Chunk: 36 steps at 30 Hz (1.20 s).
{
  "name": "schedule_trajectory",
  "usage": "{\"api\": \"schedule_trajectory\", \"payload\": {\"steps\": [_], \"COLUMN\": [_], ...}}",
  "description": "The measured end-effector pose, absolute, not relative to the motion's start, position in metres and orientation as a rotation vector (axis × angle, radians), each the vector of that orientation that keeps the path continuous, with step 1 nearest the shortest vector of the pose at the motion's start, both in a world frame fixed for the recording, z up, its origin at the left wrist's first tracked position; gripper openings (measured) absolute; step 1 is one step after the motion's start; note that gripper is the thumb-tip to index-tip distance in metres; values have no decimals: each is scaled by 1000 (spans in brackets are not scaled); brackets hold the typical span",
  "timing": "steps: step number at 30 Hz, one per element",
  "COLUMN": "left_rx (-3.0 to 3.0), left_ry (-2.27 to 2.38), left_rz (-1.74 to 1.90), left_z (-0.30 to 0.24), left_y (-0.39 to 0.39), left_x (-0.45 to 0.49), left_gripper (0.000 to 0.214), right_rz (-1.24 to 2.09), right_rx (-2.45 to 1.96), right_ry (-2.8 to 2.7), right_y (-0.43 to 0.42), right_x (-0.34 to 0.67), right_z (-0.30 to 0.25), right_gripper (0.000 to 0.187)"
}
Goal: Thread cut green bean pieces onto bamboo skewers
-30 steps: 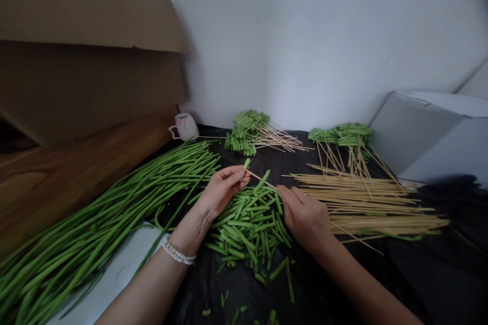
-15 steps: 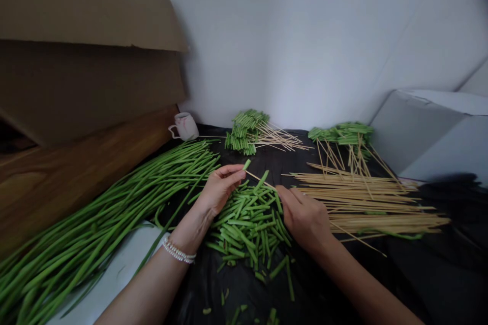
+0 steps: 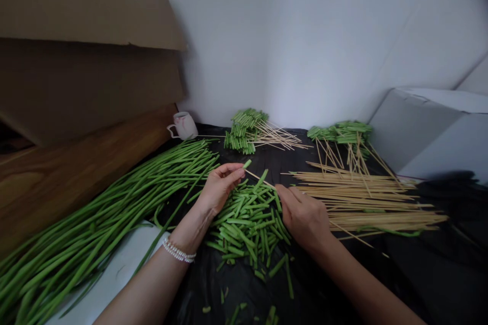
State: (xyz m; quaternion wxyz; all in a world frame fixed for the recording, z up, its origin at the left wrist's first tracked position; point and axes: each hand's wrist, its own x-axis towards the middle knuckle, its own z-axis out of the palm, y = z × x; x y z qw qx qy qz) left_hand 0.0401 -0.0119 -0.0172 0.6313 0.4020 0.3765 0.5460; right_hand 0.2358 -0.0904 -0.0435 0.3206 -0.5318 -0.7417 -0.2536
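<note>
My left hand (image 3: 221, 185) pinches a short cut piece of garlic scape (image 3: 247, 164) between thumb and fingers. In my closed right hand (image 3: 305, 213) is a thin bamboo skewer (image 3: 259, 177), slanting up to the left. Its far end meets the piece at my left fingertips; how deep it goes in is hidden by them. Below and between both hands lies a loose pile of cut garlic scape pieces (image 3: 244, 228). Long uncut garlic scapes (image 3: 125, 193) spread out to the left of my left hand. Beyond my right hand lie many bare bamboo skewers (image 3: 366, 185).
Skewered garlic scape pieces are stacked at the back middle (image 3: 244, 129) and back right (image 3: 343, 132). A white mug (image 3: 185, 126) stands by the wall. A cardboard box (image 3: 87, 71) rises at left, a white box (image 3: 434, 127) at right. Black sheeting (image 3: 221, 299) covers the surface.
Almost nothing differs. Both hands keep the same hold on the garlic scape piece and the skewer, and the view has shifted very slightly.
</note>
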Motion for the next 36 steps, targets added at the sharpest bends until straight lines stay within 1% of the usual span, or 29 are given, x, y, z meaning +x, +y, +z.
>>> {"api": "schedule_trajectory", "payload": {"steps": [7,15,36], "left_rx": [867,828,819], "left_ry": [848,823,836], "left_rz": [1224,1175,1246], "left_z": [-18,-19,-18], "left_y": [-11,-11,-11], "left_x": [39,38,40], "left_gripper": [25,28,30], "right_rz": [-642,-627,-631], "right_rx": [-1409,-1419,-1424], "right_ry": [-1967,-1970,-1984], "right_y": [-91,-91,-91], "right_x": [236,236,236], "right_z": [-42,-43,-42], "right_gripper": [27,26,26]}}
